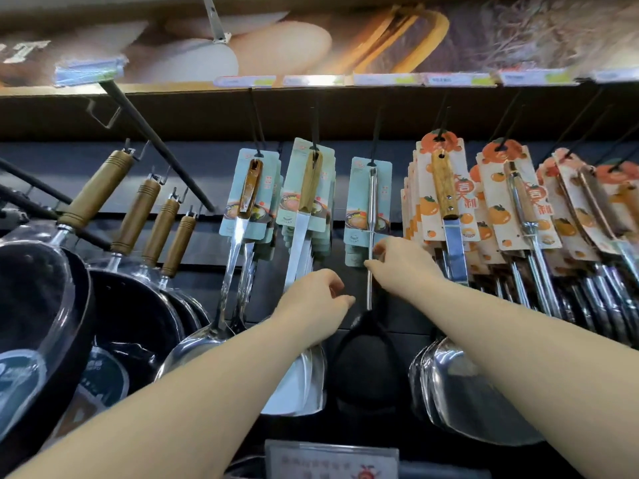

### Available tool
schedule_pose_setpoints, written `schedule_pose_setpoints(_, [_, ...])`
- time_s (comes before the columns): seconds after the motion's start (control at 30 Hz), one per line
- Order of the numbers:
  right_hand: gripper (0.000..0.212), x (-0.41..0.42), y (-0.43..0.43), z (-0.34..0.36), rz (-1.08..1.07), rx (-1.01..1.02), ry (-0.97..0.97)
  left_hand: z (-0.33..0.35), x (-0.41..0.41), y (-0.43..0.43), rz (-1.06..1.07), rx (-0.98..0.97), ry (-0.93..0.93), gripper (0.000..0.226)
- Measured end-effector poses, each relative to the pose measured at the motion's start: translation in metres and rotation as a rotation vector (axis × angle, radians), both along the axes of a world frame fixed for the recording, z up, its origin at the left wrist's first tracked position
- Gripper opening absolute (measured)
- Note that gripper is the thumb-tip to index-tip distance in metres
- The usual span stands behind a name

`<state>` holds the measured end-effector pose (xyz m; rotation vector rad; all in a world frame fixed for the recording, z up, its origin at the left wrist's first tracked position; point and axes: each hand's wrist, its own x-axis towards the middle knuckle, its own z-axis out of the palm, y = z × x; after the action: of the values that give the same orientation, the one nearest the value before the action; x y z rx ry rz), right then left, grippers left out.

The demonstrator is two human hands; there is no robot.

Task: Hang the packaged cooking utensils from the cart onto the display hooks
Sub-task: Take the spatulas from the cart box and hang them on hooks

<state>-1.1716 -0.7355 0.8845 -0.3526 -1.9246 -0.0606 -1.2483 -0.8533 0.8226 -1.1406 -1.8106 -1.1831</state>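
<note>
**Desk:** What's closest to the lens?

**Photographer:** Two bare forearms reaching up at a shop display. The left hand [316, 299] hovers with fingers loosely curled, gripping nothing, just left of a thin steel shaft. The right hand [403, 262] pinches that shaft between thumb and fingertips, at the lower edge of its teal card [368, 202].

**Desk:** And the item itself?

**Photographer:** A black-headed utensil [368, 361] — already hanging, card slot over a black hook [376, 133] at the middle of the dark back wall, head dangling below both hands. Steel spatulas [304, 375] hang beside it on the left, orange-print packs [442, 188] crowd the right, and wooden-handled pans [131, 305] hang at the far left. Above, price tags [313, 80] line the shelf's [173, 89] front edge.
</note>
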Motion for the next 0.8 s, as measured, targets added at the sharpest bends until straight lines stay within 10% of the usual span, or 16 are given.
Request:
schedule_pose_setpoints(0.33, [0.028,0.126,-0.038,-0.061,-0.273,0.114,-0.244,-0.029,0.075,0.003,-0.125,-0.142,0.212,0.030])
schedule_pose_setpoints(0.8, [0.032,0.432,-0.055,-0.167,-0.921,-0.256,-0.452,-0.125,0.329,0.083,-0.728,-0.345,0.321,0.023])
